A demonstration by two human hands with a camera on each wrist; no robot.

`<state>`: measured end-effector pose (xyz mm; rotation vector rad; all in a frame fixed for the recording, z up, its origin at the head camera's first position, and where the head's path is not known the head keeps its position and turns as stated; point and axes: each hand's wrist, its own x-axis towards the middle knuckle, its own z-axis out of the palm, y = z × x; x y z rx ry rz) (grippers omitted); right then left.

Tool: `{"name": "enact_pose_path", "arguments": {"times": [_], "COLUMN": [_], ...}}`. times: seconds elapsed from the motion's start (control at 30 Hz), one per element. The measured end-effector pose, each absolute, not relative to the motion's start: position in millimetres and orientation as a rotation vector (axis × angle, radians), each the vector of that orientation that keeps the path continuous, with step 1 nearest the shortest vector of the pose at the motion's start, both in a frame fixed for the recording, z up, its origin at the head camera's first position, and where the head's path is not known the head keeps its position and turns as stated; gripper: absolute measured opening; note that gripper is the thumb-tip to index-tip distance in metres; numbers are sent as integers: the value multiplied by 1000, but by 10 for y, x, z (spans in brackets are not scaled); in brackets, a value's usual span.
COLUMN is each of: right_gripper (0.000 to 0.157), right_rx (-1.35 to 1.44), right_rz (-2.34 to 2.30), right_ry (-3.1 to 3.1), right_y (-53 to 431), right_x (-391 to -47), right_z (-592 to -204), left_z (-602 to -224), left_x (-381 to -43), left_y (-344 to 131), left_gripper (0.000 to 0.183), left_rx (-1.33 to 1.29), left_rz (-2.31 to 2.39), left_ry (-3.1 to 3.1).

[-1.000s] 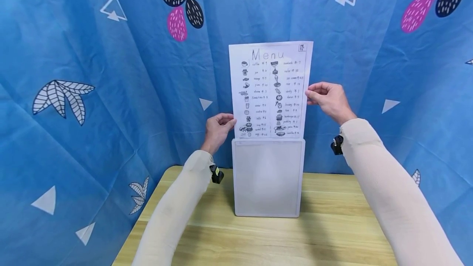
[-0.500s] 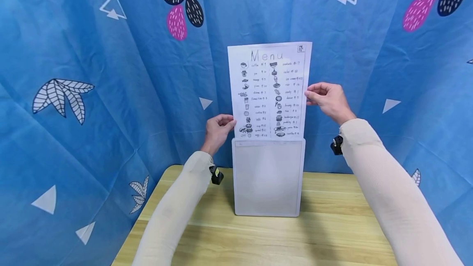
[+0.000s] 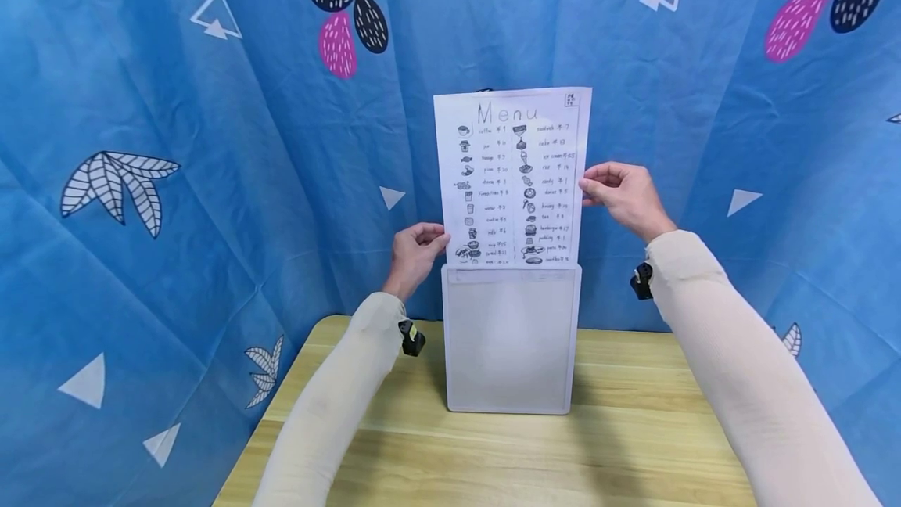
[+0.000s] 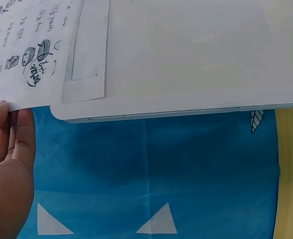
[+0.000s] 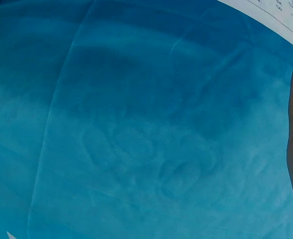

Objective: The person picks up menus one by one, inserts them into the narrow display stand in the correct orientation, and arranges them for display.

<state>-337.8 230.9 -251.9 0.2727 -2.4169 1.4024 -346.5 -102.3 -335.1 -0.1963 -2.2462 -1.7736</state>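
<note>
A white paper menu [image 3: 512,178], hand-drawn with food pictures and prices, stands upright above a pale upright display frame [image 3: 510,343]. My left hand [image 3: 415,257] pinches the menu's left edge low down, just above the frame's top corner. Higher up on the opposite edge, my right hand [image 3: 626,195] pinches the paper between thumb and fingers. In the left wrist view, the bottom strip of the menu [image 4: 84,88] shows inside the frame's clear front, past its top edge. Only a corner of the menu [image 5: 281,15] appears in the right wrist view.
The frame stands on a light wooden table [image 3: 633,413]. Close behind it hangs a blue patterned curtain [image 3: 338,178], which also runs along the left side.
Both hands have come down slightly with the menu. Its bottom strip now reaches a little deeper into the frame, while the frame has stayed in place.
</note>
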Motion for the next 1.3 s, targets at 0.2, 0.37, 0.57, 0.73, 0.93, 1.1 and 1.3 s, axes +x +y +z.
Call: {"name": "enact_pose_path", "arguments": {"times": [0.2,0.37,0.57,0.73,0.93,1.1,1.3], "right_gripper": [30,29,29,29,28,27,29], "right_rx": [292,308,309,303,307,311,297], "right_rz": [1399,1404,1432,1427,1426,1427,1415], "right_ry": [-2411,-2398,-2393,-2401,-2411,-2404,-2423], "right_y": [2316,2315,2306,2300,2301,2300,2323], "right_x": [-3385,-3386,-3377,-3389,-3408,-3405,-3387], "right_z": [-2541,-2557,-2559,-2574,-2602,-2612,-2638], "left_z": [-3372,-3349,-3211,-3129,-3133,-3142,-3151], "left_x": [-3453,-3480,-3500,-3499,-3491,-3476,-3461], "left_y": [-1023,-1025,-1042,-1049,-1055,-1049,-1028], "left_gripper": [19,18,19,18,17,17,16], "left_rx": [-197,-209,-232,-242,-229,-225,-218], "left_rz": [-1777,-1783,-1793,-1763,-1767,-1767,-1741], "left_ry": [-2248,-2232,-2171,-2173,-2197,-2192,-2205]}}
